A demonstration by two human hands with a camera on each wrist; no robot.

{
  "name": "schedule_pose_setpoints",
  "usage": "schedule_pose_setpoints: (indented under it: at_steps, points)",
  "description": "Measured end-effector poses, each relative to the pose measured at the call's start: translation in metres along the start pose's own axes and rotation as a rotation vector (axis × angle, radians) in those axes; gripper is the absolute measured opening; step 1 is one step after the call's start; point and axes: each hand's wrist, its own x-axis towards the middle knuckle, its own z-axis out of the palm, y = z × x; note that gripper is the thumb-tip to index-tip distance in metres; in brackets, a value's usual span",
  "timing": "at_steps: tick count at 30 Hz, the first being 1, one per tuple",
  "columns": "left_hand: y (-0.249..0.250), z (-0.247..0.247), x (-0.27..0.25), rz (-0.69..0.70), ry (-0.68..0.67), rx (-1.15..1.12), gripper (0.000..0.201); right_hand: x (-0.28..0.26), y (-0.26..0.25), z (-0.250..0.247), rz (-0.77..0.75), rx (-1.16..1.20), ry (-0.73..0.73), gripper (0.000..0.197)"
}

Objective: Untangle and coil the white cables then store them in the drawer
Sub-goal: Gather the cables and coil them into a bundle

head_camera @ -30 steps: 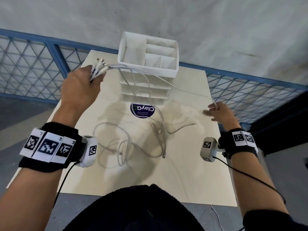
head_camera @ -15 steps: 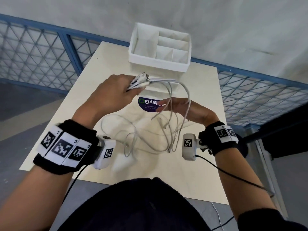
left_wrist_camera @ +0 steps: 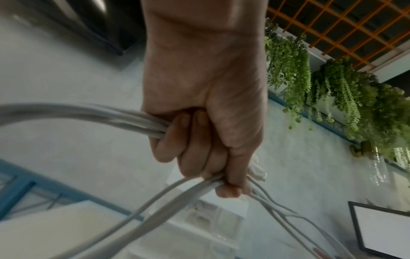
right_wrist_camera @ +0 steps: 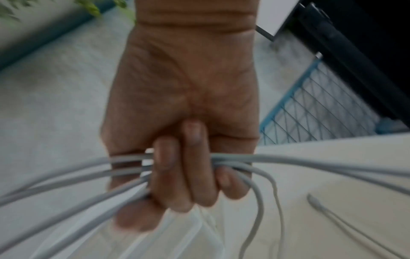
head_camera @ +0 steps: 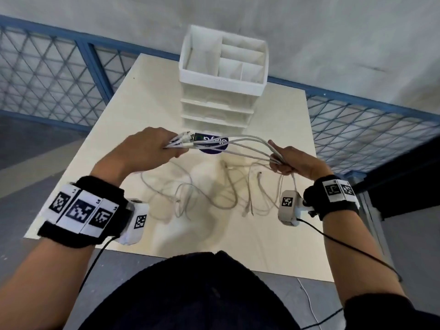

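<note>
Several white cables stretch between my two hands above the table. My left hand grips the bunch near its plug ends, fingers curled round the strands. My right hand grips the same strands further along, fingers wrapped round them. Loose lengths hang from both hands and lie looped on the table. The white drawer unit stands at the back of the table, drawers pushed in, with an open divided tray on top.
The pale table ends close to my body. A round dark sticker lies in front of the drawers. Blue mesh railing runs behind and at both sides. A thin white wire lies on the floor at right.
My right hand came in from the far right, took hold of the strands, then slid right along them. My left hand dropped lower and nearer; the cables now span straight between the hands.
</note>
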Motion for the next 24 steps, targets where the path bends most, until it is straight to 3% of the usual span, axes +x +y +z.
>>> schedule_pose_setpoints:
  at_steps: [5,7,8,11,15,19,21,24]
  points:
    - [0.001,0.019,-0.001,0.059,-0.176,-0.083,0.025,-0.006,0.033,-0.040,0.051,-0.105,0.523,0.055]
    - [-0.011,0.018,-0.002,0.024,-0.194,-0.129,0.037,-0.019,0.047,-0.048,0.084,-0.154,0.618,0.053]
    - [-0.017,0.017,-0.001,0.019,-0.205,-0.143,0.052,-0.027,0.054,-0.048,0.112,-0.199,0.629,0.053]
    - [-0.026,0.020,-0.002,0.015,-0.306,-0.169,0.077,-0.038,0.071,-0.032,0.222,-0.373,0.543,0.050]
    - [-0.024,0.038,-0.004,-0.030,-0.437,-0.124,0.068,-0.028,0.104,0.001,0.313,-0.416,0.391,0.039]
    - [-0.034,0.050,-0.012,-0.099,-0.656,0.014,0.061,-0.015,0.122,0.025,0.308,-0.470,0.205,0.043]
    - [-0.037,0.052,-0.017,-0.147,-0.713,0.082,0.059,-0.006,0.116,0.033,0.296,-0.482,0.114,0.035]
    - [-0.040,0.058,-0.022,-0.174,-0.746,0.104,0.057,0.013,0.101,0.045,0.248,-0.509,0.122,0.022]
